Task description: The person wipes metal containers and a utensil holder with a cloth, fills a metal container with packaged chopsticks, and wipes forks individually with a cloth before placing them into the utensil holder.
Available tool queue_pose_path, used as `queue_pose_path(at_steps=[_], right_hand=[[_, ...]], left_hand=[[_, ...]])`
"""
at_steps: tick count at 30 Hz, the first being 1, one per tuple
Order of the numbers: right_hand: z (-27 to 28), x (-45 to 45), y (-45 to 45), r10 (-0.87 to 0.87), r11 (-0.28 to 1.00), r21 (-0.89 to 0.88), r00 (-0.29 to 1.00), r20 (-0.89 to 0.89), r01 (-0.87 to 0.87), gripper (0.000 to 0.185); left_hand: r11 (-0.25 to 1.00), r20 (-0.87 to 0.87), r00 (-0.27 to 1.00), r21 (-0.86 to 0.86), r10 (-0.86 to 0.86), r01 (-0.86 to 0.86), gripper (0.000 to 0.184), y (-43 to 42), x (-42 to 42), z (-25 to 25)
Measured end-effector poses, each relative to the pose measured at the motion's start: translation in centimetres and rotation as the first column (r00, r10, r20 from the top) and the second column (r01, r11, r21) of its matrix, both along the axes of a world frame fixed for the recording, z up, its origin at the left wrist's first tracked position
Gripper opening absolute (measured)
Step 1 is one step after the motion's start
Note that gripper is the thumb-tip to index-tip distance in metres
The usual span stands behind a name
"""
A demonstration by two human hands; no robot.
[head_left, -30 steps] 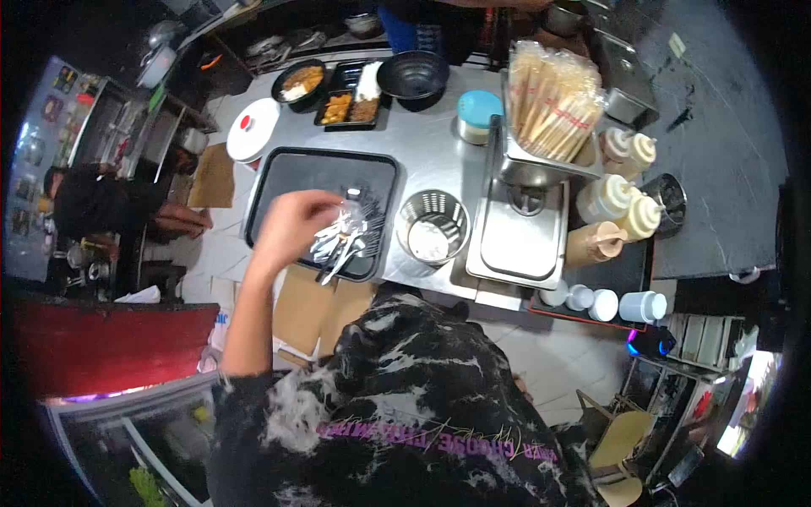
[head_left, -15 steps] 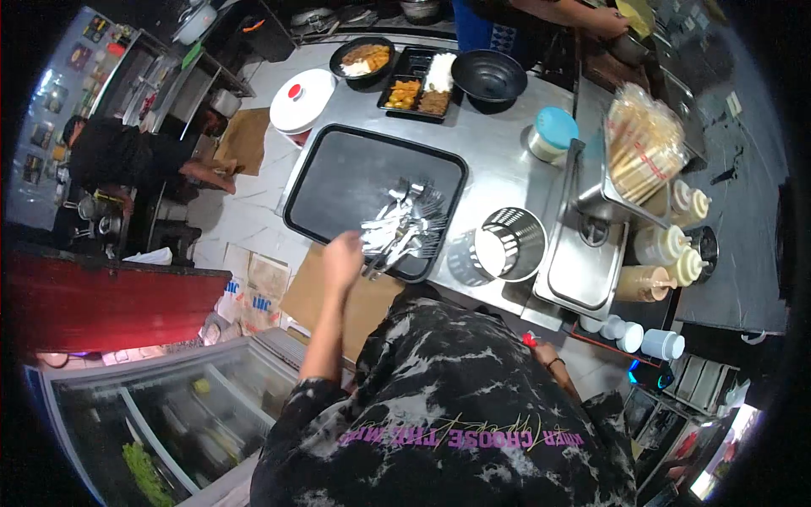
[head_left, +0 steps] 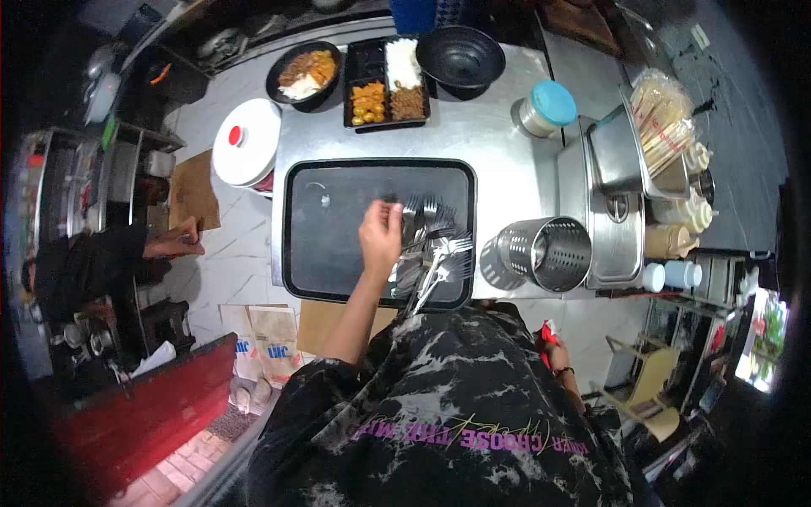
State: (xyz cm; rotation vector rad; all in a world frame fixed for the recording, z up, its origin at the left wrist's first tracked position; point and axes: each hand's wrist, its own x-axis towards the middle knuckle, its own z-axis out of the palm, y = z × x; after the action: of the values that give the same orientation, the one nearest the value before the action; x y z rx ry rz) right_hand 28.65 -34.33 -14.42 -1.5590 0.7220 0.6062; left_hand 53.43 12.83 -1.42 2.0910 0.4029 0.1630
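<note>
Head view: cutlery [head_left: 438,253] is heaped at four o'clock on the tray [head_left: 328,255], and the left hand [head_left: 382,237] is curled just beside, its fingers' grasp impossible to tell. A red item [head_left: 546,335] is clutched by the right hand [head_left: 557,355]; handles, not tines, are best pinched.

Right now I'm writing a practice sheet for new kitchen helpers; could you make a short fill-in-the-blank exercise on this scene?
1. The left hand is over a ____ tray that bears cutlery.
2. From the wearer's viewpoint, the perforated container stands to the tray's ____.
3. The jar has a ____ lid.
4. The small item at the right hand is mostly ____.

Missing words: black; right; blue; red.
</note>
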Motion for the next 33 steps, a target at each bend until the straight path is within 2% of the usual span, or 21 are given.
queue_pose_path(at_steps=[2, 4, 7, 9, 11, 13, 14, 17, 18, 20, 21, 22, 23, 24, 26, 27, 28, 29, 31, 32, 33], right_hand=[[1.3, -1.4, 1.2, -0.011, 0.996, -0.092, 1.0, -0.024, 0.009, 0.023], [2.8, -1.9, 2.9, -0.046, 0.977, -0.211, 0.999, -0.02, 0.041, 0.02], [3.5, -2.5, 4.3, -0.048, 0.979, -0.203, 0.996, -0.076, 0.032, 0.02], [3.4, -2.8, 5.3, -0.05, 0.964, -0.263, 0.998, -0.038, 0.038, 0.02], [4.8, -2.4, 7.2, -0.053, 0.944, -0.325, 0.999, 0.0, 0.051, 0.021], [9.8, 1.0, 10.0, 0.116, 0.899, -0.418, 0.992, -0.051, -0.126, 0.029], [8.8, 0.8, 9.3, 0.246, 0.844, -0.496, 0.969, 0.017, -0.205, 0.037], [8.7, 1.7, 9.8, 0.214, 0.899, -0.421, 0.959, 0.188, -0.118, 0.04], [13.8, 4.6, 12.6, 0.4, 0.809, -0.553, 0.875, 0.274, -0.197, 0.045], [18.2, 7.9, 14.6, 0.43, 0.878, -0.375, 0.832, 0.35, -0.297, 0.052], [20.2, 8.7, 15.7, 0.414, 0.902, -0.305, 0.811, 0.413, -0.306, 0.054], [21.6, 9.3, 16.7, 0.413, 0.903, -0.308, 0.803, 0.43, -0.3, 0.054], [22.8, 9.8, 17.6, 0.159, 0.983, 0.007, 0.866, 0.474, -0.185, 0.052], [24.2, 10.4, 18.6, -0.097, 0.944, 0.327, 0.897, 0.432, -0.055, 0.052], [27.6, 12.6, 20.6, -0.144, 0.898, 0.423, 0.83, 0.538, -0.119, 0.051], [28.8, 14.0, 21.7, -0.139, 0.889, 0.427, 0.79, 0.597, -0.166, 0.051], [29.7, 16.3, 22.7, 0.089, 0.965, 0.057, 0.527, 0.845, -0.255, 0.053], [30.7, 18.6, 23.6, 0.368, 0.923, -0.329, 0.215, 0.904, -0.199, 0.055], [33.6, 21.2, 24.5, 0.812, 0.582, -0.807, -0.119, 0.571, 0.097, 0.049], [31.8, 22.1, 25.1, 0.781, 0.617, -0.786, -0.141, 0.608, 0.027, 0.039], [29.0, 22.8, 25.4, 0.747, 0.649, -0.759, -0.153, 0.647, -0.043, 0.03]], left_hand=[[0.977, 0.092, 0.995, -0.214, 0.036, -0.016, 0.023, 1.6, -0.2, 1.8], [0.983, 0.058, 0.998, -0.18, -0.038, 0.048, 0.024, 3.2, 0.3, 2.4], [0.977, -0.054, 0.984, -0.147, -0.167, 0.158, 0.026, 4.1, 0.1, 0.3], [0.938, -0.184, 0.93, 0.081, -0.319, 0.338, 0.027, 3.6, -0.6, -2.3], [0.949, -0.2, 0.96, 0.206, -0.196, 0.237, 0.025, 1.7, -1.0, -3.1], [0.923, -0.164, 0.975, 0.332, -0.149, 0.197, 0.026, 0.6, -0.9, -3.5], [0.924, -0.162, 0.976, 0.33, -0.148, 0.194, 0.026, 0.2, -0.7, -3.8], [0.846, -0.116, 0.979, 0.492, -0.17, 0.205, 0.023, -0.5, -0.8, -4.7], [0.847, -0.125, 0.981, 0.495, -0.151, 0.193, 0.022, -0.3, -0.9, -4.7], [0.899, -0.123, 0.988, 0.416, -0.091, 0.134, 0.021, 0.4, -0.2, -2.7], [0.927, 0.066, 0.996, 0.373, -0.068, 0.039, 0.017, 0.9, -0.1, -2.1], [0.97, 0.072, 0.997, 0.245, -0.027, 0.009, 0.018, 1.4, 0.0, -0.6], [0.993, 0.072, 0.997, 0.113, 0.014, -0.022, 0.019, 1.5, -0.2, 1.7], [0.993, 0.091, 0.996, 0.117, 0.017, -0.028, 0.019, 1.2, -0.6, 4.5], [0.989, 0.063, 0.995, -0.121, -0.08, 0.087, 0.019, 0.2, -2.0, 9.3], [0.989, 0.081, 0.993, -0.116, -0.083, 0.092, 0.019, -0.5, -2.7, 9.8], [0.98, 0.042, 0.981, -0.049, -0.192, 0.194, 0.016, -1.4, -3.4, 10.2], [0.954, -0.004, 0.954, 0.012, -0.299, 0.299, 0.015, -2.5, -4.3, 10.6], [0.845, 0.268, 0.805, 0.088, -0.529, 0.527, 0.014, -5.6, -6.6, 12.6], [0.774, -0.128, 0.808, 0.237, -0.575, 0.587, 0.013, -7.2, -8.2, 13.4], [0.817, -0.026, 0.826, 0.139, -0.562, 0.56, 0.01, -8.2, -8.5, 14.4]])
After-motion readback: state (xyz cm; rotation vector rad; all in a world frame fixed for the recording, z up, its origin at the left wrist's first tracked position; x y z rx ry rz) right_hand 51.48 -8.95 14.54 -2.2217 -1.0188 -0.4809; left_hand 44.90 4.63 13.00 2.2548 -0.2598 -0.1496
